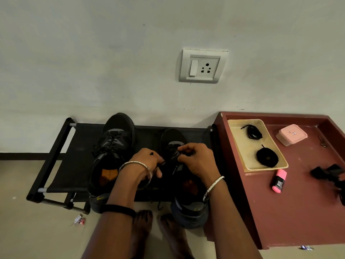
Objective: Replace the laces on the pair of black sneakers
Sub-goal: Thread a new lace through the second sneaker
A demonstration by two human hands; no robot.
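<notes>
Two black sneakers stand on a low black rack (pixel 61 146), toes toward the wall. The left sneaker (pixel 112 146) is laced. Both my hands work over the right sneaker (pixel 173 141). My left hand (pixel 145 161) pinches a black lace end at the shoe's left side. My right hand (pixel 196 157) pinches the lace over the tongue. Two coiled black laces (pixel 267 157) (pixel 253 132) lie in a beige tray (pixel 240 146) to the right.
A dark red table (pixel 298 212) stands right of the rack with a pink box (pixel 291 134), a pink highlighter (pixel 279 181) and black clips (pixel 328 172). A wall socket (pixel 202 66) is above. My bare feet (pixel 158 230) and a scrap of wrapper (pixel 79 220) are on the floor.
</notes>
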